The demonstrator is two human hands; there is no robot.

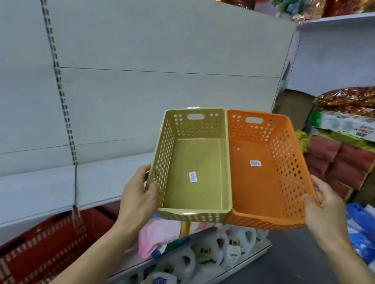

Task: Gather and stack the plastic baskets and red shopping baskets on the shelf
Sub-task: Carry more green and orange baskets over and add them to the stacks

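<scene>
Both forearms reach up from the bottom edge. Left hand fingers wrap the outer wall of a green basket; right hand fingers curl over the rim of an orange basket. These perforated baskets sit side by side, touching, in mid-air before the shelf. Lower left lies a red shopping basket.

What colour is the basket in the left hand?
Olive green basket, held by the left hand; head view.

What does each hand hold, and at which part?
Left hand grips the green basket by its left wall; right hand grips the orange basket by its right wall.
</scene>
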